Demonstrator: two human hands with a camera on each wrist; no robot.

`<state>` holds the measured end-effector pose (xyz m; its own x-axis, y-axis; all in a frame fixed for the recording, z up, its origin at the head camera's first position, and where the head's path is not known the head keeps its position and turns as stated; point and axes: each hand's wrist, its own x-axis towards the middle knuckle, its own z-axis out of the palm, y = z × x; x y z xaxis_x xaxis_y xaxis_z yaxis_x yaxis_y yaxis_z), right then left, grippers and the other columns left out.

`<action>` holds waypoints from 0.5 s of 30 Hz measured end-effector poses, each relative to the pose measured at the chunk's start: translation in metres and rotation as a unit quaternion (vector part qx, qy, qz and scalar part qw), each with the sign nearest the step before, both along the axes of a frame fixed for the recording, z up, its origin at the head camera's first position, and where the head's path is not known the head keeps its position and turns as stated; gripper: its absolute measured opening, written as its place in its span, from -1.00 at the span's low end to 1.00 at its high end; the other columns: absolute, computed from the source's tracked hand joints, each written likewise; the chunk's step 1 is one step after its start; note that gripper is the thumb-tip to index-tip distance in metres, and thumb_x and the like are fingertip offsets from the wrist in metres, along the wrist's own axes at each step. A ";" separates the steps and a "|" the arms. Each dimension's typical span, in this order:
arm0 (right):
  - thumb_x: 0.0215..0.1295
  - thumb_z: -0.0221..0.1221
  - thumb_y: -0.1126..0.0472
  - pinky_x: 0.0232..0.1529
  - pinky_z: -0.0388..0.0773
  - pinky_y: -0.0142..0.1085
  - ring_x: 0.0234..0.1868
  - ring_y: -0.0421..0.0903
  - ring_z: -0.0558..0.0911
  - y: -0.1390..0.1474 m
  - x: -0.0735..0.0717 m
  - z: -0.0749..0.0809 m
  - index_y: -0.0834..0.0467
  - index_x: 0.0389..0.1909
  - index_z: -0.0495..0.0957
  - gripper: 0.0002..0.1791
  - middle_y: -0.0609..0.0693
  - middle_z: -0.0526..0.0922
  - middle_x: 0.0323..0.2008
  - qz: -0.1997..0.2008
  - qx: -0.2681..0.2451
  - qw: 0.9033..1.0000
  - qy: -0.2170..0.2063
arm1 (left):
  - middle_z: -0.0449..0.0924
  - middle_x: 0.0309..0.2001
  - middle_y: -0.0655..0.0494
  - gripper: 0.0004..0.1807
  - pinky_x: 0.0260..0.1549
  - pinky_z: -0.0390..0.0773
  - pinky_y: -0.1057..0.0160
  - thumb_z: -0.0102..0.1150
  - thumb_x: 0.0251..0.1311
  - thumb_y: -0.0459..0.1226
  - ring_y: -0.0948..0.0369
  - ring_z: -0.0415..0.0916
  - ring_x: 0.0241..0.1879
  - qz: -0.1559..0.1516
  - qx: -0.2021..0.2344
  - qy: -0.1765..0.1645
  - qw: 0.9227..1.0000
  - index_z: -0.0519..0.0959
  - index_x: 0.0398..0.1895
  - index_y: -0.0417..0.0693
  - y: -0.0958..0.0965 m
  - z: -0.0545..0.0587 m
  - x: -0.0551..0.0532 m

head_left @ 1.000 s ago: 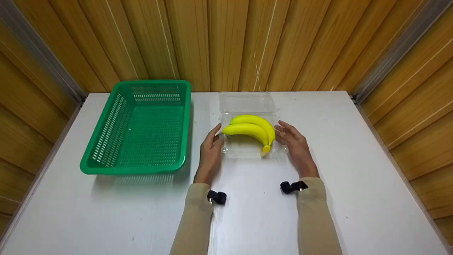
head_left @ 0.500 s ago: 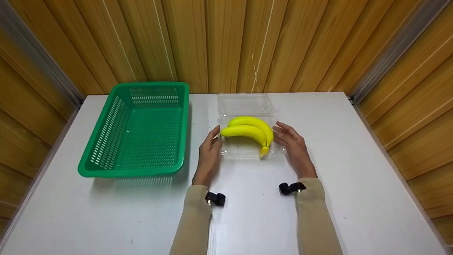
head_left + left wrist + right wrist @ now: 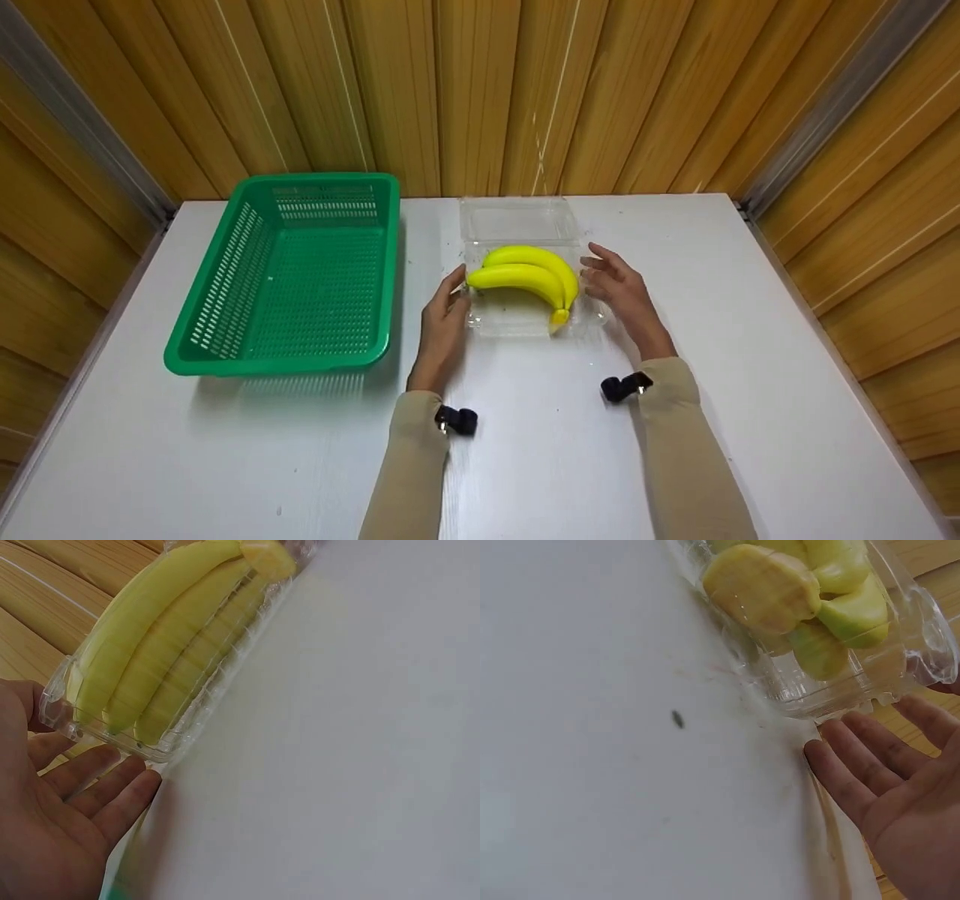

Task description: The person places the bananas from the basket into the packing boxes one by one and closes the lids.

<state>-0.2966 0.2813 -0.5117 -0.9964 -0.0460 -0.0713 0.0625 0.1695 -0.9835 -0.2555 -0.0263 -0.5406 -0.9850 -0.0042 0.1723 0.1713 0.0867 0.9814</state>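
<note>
A bunch of yellow bananas lies in the base of a clear plastic clamshell box, its stem end toward the front right. The box's lid is folded back flat behind it. My left hand stands at the box's left side. In the left wrist view, its extended fingers touch or nearly touch the wall, and the thumb is partly hidden behind the box edge. On the right side, my right hand is beside the box with fingers spread. Its fingertips are close to the box's edge in the right wrist view; contact is unclear.
A green plastic basket with slotted walls stands on the white table to the left, with no contents showing. Wood-panelled walls rise behind the table and at both sides.
My right hand has shifted slightly up and to the right, and its fingers have spread a little from the box. The left hand, bananas and box stay in place; the head view tilted slightly.
</note>
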 end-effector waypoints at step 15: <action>0.64 0.07 0.06 0.42 0.44 -0.01 0.42 0.14 0.47 0.001 -0.035 0.016 0.15 0.69 0.10 -0.27 0.19 0.42 0.49 0.031 0.091 0.994 -0.057 | 0.37 0.53 -0.11 -0.46 0.39 0.43 -0.01 -0.02 0.60 -0.34 -0.07 0.47 0.39 -0.002 0.007 0.001 1.000 0.35 0.59 -0.15 0.001 0.000 0.000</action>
